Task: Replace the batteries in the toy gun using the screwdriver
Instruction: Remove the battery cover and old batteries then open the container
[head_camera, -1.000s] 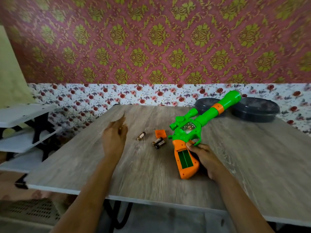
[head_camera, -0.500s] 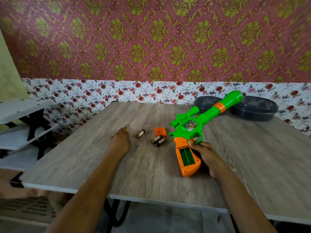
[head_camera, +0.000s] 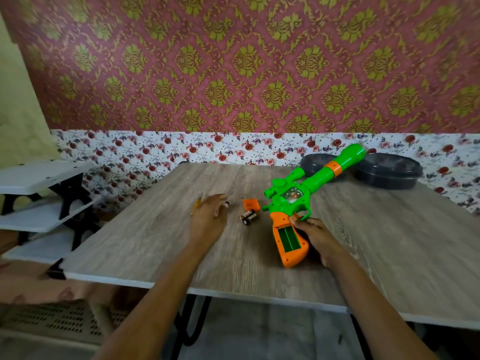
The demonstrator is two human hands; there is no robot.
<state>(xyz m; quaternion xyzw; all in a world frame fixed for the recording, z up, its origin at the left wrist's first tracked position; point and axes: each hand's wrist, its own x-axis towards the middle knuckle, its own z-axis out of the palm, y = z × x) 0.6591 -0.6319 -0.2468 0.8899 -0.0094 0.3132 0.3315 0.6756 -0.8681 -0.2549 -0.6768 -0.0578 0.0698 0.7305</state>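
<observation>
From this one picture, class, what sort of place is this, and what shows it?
Likely a room at home, not a workshop: red-and-gold damask wallpaper, a grey wood-grain table, a green-and-orange plastic toy gun.

No words, brands or numbers can be read anywhere. The two batteries (head_camera: 248, 216) lying on the bench (head_camera: 389, 242) are too small and blurred for any print on their dark wrappers to show. The little picture panel on the toy gun (head_camera: 292, 196) is also a blur.
</observation>
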